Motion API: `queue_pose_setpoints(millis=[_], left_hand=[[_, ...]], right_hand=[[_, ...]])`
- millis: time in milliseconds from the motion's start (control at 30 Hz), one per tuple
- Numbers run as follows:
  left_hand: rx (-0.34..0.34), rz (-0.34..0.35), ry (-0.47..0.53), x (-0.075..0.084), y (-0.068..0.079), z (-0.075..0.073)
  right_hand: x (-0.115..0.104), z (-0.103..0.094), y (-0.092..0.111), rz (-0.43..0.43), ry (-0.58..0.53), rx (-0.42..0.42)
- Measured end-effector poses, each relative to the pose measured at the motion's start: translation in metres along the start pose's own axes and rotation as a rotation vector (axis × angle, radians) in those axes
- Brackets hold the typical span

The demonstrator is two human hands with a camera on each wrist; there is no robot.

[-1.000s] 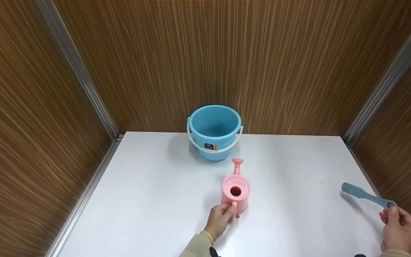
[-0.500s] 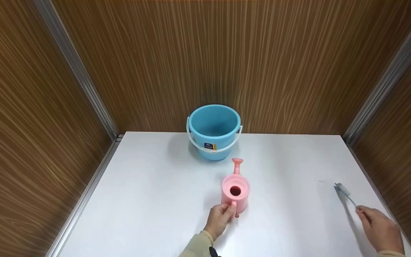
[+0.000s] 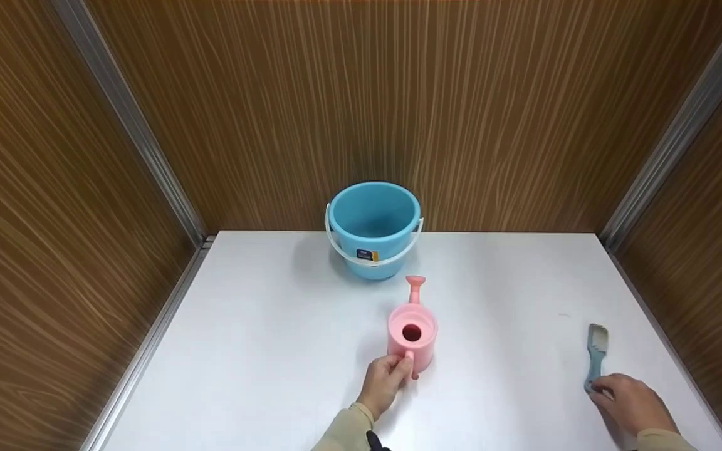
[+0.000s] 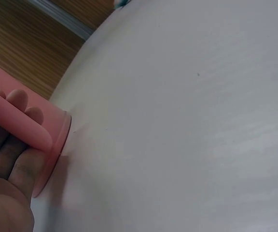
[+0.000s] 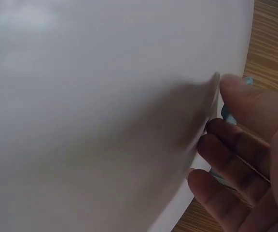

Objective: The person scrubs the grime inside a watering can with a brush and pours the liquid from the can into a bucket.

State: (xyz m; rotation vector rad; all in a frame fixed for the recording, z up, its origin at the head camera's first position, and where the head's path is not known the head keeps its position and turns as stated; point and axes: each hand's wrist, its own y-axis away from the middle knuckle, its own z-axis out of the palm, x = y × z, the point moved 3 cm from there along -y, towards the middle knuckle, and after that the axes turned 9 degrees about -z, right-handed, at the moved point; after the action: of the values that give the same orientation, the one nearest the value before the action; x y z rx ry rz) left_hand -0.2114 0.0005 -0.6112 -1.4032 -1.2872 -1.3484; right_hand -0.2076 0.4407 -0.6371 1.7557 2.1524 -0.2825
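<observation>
My left hand (image 3: 381,383) grips the handle of a pink watering can (image 3: 425,347), which stands upright on the white table with its spout pointing away. In the left wrist view, fingers (image 4: 17,99) pass behind the can's handle (image 4: 20,123). On the right, my right hand (image 3: 635,404) pinches the handle end of a small blue brush (image 3: 596,360). Its pale bristles (image 3: 599,338) show in the head view, head pointing away from me. The right wrist view has most of the brush hidden behind the thumb (image 5: 252,104) and fingers.
Behind the can, a light blue bucket (image 3: 392,247) with a white bail handle (image 3: 373,264) stands near the back wall (image 3: 261,125). Wood-grain panels with metal corner strips (image 3: 148,138) enclose the white table (image 3: 242,351) at the back and both sides.
My right hand has moved left with the brush and turned it, so that the bristles now show instead of the flat blue back. The left hand and watering can stay in place.
</observation>
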Motion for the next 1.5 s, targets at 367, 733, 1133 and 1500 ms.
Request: queue_pose_setpoints(millis=[367,733,1133,1500], left_hand=[[0.007,0.044,-0.011,-0.004,0.003,0.002],[0.014,0.025,-0.011,-0.006,-0.008,0.000],[0.039,-0.021,-0.024,-0.032,-0.025,-0.005],[0.004,-0.032,-0.010,-0.020,-0.010,0.002]], right_hand=[[-0.004,0.000,0.004,-0.005,0.054,0.075],[-0.008,-0.001,0.002,0.060,-0.006,0.049],[-0.010,0.001,-0.006,0.066,-0.018,0.102],[-0.003,0.005,0.009,0.120,-0.087,0.102]])
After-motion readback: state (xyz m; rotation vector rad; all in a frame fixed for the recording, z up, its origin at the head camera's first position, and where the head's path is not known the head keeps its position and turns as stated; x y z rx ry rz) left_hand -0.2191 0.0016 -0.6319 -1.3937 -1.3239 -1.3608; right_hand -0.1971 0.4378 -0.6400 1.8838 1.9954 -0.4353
